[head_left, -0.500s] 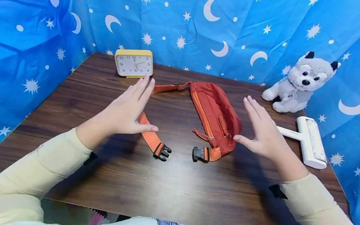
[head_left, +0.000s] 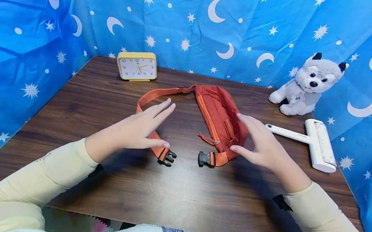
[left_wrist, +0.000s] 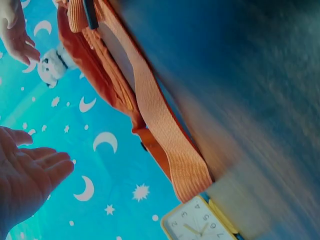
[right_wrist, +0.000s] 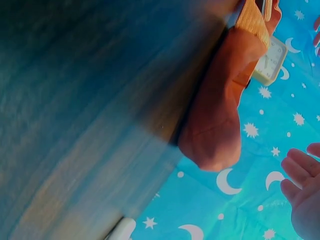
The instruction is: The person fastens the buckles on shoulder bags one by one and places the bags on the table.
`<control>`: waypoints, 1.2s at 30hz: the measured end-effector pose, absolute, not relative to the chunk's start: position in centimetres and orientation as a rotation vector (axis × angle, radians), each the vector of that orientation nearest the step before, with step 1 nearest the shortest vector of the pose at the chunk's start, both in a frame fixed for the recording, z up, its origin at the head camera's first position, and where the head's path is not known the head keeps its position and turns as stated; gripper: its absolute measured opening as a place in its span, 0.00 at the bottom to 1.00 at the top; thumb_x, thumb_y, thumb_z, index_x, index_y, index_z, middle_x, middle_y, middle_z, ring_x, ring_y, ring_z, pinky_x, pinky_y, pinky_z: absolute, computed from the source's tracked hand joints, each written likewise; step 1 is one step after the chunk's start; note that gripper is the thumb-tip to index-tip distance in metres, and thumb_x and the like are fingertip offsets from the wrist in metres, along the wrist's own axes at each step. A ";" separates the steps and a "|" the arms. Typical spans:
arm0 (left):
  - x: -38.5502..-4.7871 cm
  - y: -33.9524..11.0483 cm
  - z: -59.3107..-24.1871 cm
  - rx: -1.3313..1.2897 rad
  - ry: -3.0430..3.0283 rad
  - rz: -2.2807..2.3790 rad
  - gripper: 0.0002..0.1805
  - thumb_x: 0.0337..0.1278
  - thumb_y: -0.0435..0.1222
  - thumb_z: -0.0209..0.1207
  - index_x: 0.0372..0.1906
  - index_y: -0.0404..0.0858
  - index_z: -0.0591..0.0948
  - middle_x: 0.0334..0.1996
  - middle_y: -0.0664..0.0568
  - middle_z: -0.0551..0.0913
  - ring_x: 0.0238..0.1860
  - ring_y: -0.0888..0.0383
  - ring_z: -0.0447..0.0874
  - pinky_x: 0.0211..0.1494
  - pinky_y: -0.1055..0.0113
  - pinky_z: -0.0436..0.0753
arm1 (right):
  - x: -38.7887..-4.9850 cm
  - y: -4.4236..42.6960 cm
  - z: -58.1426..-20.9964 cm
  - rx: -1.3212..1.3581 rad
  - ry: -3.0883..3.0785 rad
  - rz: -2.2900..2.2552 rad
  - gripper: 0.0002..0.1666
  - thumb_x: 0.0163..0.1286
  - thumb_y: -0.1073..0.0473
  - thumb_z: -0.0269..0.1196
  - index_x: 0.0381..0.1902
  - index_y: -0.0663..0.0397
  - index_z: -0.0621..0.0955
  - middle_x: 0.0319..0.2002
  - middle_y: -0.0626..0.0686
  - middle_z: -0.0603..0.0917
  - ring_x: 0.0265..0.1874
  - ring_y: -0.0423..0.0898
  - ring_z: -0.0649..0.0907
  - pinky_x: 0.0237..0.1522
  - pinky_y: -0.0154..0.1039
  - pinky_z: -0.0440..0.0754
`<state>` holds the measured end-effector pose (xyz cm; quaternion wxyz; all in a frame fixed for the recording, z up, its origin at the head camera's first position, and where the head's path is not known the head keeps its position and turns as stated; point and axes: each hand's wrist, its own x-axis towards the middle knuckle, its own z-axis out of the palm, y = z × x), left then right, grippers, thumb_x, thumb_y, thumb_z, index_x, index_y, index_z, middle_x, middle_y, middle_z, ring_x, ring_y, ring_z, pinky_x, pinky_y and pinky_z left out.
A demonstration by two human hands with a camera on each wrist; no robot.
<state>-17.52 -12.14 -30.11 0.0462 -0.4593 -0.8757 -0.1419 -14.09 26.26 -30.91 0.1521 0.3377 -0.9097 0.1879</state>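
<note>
A rust-red waist bag (head_left: 218, 114) lies on the table, its orange strap (head_left: 155, 93) curving round to the left. The strap's black prong buckle half (head_left: 167, 157) and the socket half (head_left: 205, 159) lie apart, facing each other. My left hand (head_left: 138, 129), fingers extended and holding nothing, hovers over the strap's left part; the left wrist view shows the hand (left_wrist: 31, 175) away from the strap (left_wrist: 155, 110). My right hand (head_left: 264, 143) is spread above the bag's right side, also empty. In the right wrist view a gap separates that hand (right_wrist: 307, 195) from the bag (right_wrist: 215, 120).
A yellow clock (head_left: 137, 66) stands at the back left of the wooden table (head_left: 182, 202). At the right are a grey-and-white plush dog (head_left: 309, 85) and a white lint roller (head_left: 320, 146). A blue curtain with moons and stars (head_left: 189, 33) hangs behind and beside the table.
My left hand has moved down and slightly right, uncovering more of the strap. My right hand has shifted left, over the bag's edge, uncovering the roller's handle.
</note>
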 end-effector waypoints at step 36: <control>-16.2 -9.5 -32.3 -1.651 -2.762 -0.205 0.46 0.49 0.55 0.64 0.68 0.33 0.63 0.64 0.41 0.65 0.63 0.49 0.66 0.60 0.56 0.68 | -12.9 23.0 -33.2 1.126 -2.705 0.418 0.45 0.53 0.43 0.70 0.61 0.64 0.70 0.56 0.59 0.74 0.57 0.53 0.71 0.58 0.53 0.66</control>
